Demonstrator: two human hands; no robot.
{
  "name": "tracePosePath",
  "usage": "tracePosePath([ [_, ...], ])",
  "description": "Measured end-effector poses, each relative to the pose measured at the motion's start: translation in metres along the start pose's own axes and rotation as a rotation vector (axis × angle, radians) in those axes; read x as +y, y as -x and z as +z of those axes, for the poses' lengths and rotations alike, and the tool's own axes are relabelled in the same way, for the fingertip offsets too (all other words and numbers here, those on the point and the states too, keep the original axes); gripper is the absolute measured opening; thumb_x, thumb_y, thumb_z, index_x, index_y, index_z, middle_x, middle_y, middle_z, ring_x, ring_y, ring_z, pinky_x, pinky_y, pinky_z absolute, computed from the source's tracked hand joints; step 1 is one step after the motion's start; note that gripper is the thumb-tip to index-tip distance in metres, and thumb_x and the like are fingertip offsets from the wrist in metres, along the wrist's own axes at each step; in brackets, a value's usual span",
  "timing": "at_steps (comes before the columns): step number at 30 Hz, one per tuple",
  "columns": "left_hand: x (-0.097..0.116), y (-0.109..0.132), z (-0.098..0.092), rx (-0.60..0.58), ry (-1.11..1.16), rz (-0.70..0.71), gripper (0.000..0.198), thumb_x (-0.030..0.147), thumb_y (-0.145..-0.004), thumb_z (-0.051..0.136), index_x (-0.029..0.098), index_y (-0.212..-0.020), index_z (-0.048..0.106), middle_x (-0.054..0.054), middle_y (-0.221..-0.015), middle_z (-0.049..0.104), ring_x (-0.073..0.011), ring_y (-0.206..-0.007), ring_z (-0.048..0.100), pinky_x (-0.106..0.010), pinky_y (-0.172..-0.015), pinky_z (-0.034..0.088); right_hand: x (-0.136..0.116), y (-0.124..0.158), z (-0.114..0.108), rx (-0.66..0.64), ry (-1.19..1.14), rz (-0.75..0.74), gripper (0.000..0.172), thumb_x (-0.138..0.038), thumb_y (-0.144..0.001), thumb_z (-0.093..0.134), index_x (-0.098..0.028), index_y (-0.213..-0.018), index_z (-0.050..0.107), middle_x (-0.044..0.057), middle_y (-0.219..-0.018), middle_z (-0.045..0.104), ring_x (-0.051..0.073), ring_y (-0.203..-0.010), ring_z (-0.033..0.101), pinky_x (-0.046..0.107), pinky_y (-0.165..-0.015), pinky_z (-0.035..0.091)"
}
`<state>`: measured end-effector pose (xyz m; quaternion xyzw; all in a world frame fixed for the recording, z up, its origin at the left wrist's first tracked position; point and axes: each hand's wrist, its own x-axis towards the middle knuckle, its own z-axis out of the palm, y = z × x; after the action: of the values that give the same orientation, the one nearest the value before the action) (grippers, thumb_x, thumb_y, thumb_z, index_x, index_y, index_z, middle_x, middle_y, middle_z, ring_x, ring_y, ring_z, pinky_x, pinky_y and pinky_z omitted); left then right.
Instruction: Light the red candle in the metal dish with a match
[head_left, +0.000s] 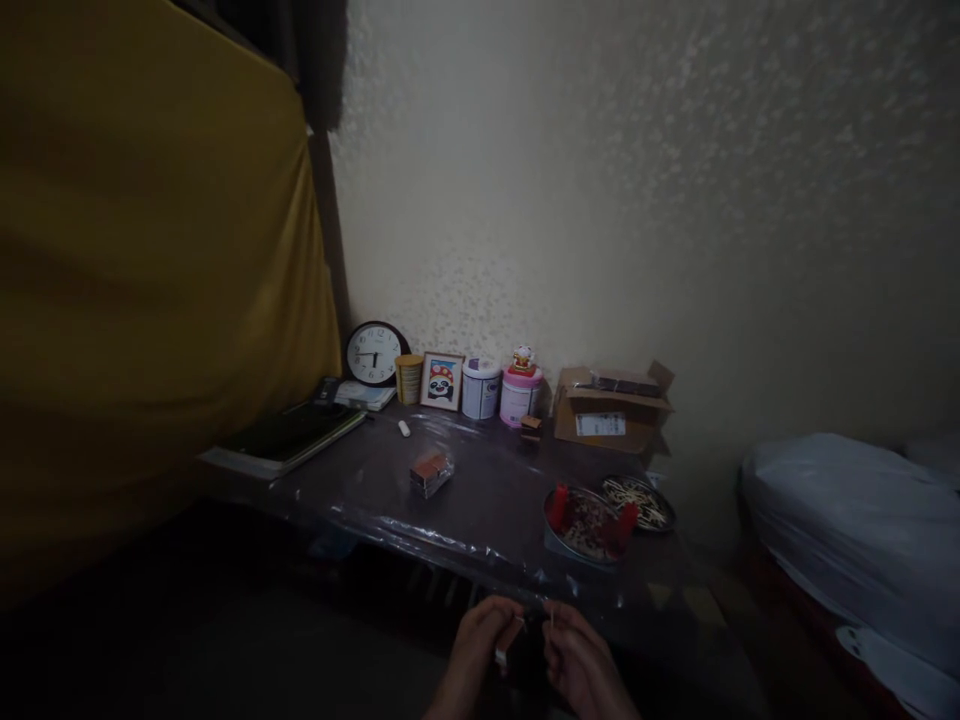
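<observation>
Low in the view, just in front of the table's near edge, my left hand (472,642) is closed round a small matchbox (508,642) with a reddish-brown face. Close beside it, my right hand (579,655) pinches a thin match (553,619) held roughly upright. The match and the box are apart. Dim light hides the match's tip and most of the fingers' undersides. Beyond my right hand stands a round tin (574,550) with two red candles (627,520) in it. Behind that tin lies a round dish (669,522) full of loose matchsticks (636,497).
A plastic-wrapped pack of matchboxes (430,472) lies mid-table. Along the wall stand a clock (375,352), a yellow cup (409,380), a framed panda picture (442,381), two tins (481,390) and a cardboard box (611,425). Books (300,440) lie left, by a yellow curtain (165,250).
</observation>
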<state>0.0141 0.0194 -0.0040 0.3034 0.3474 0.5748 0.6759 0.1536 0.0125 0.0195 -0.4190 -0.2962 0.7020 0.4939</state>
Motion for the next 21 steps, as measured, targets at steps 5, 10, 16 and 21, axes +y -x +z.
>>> tracePosePath([
  [5, 0.004, 0.001, 0.005, 0.003, 0.012, 0.011, 0.027, 0.041, -0.062, 0.070, 0.014, -0.058, 0.067, 0.003, -0.048, 0.054, -0.0097, -0.047, 0.043, -0.022, -0.048, 0.030, 0.001, -0.003, -0.004, 0.020, 0.000, 0.005, 0.032, -0.031, -0.053, 0.077, -0.020, -0.080, 0.064, -0.004, -0.060, 0.060, 0.010, -0.057, 0.054, 0.020, -0.056, 0.040],
  [10, 0.005, 0.002, 0.004, -0.048, 0.043, -0.072, 0.028, 0.041, -0.063, 0.070, 0.015, -0.073, 0.072, -0.005, -0.068, 0.069, -0.0167, -0.064, 0.057, -0.026, -0.060, 0.038, 0.007, -0.013, -0.013, 0.049, -0.028, 0.011, 0.033, -0.031, -0.050, 0.080, -0.021, -0.078, 0.065, -0.004, -0.060, 0.062, 0.010, -0.056, 0.056, 0.020, -0.056, 0.041],
  [16, 0.003, 0.003, -0.005, -0.081, 0.132, -0.129, 0.035, 0.035, -0.060, 0.074, 0.019, -0.090, 0.071, -0.010, -0.100, 0.070, -0.0251, -0.096, 0.058, -0.030, -0.076, 0.041, 0.003, -0.015, -0.017, 0.122, -0.054, -0.031, 0.036, -0.034, -0.046, 0.083, -0.020, -0.075, 0.066, -0.002, -0.064, 0.066, 0.012, -0.058, 0.059, 0.021, -0.056, 0.043],
  [21, 0.000, -0.001, -0.006, -0.060, 0.124, -0.149, 0.042, 0.030, -0.054, 0.078, 0.018, -0.093, 0.069, -0.012, -0.108, 0.067, -0.0269, -0.102, 0.057, -0.033, -0.081, 0.039, -0.008, -0.011, -0.018, 0.133, -0.076, -0.122, 0.032, -0.034, -0.048, 0.083, -0.018, -0.069, 0.065, 0.000, -0.067, 0.068, 0.015, -0.063, 0.063, 0.024, -0.061, 0.048],
])
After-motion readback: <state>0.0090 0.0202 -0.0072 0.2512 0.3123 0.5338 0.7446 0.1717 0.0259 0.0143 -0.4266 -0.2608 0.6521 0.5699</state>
